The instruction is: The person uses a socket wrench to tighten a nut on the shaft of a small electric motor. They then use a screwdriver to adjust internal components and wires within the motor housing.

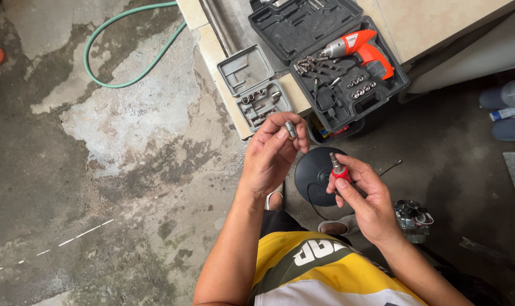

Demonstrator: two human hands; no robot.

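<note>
My left hand (271, 153) pinches a small metal socket bit (291, 129) between thumb and fingertips, held up in front of me. My right hand (365, 198) grips a short driver handle with a red collar and metal tip (338, 169), pointing up and toward the left hand. The two pieces are a few centimetres apart and do not touch. Beyond my hands lies an open dark tool case (393, 85) holding an orange cordless screwdriver (362, 48) and several loose bits.
A small grey socket box (251, 71) lies open left of the case on a pale ledge. A green hose (132, 68) loops over the stained concrete floor. A black round disc (314, 173) sits below my hands. Bottles (507, 93) stand at the right.
</note>
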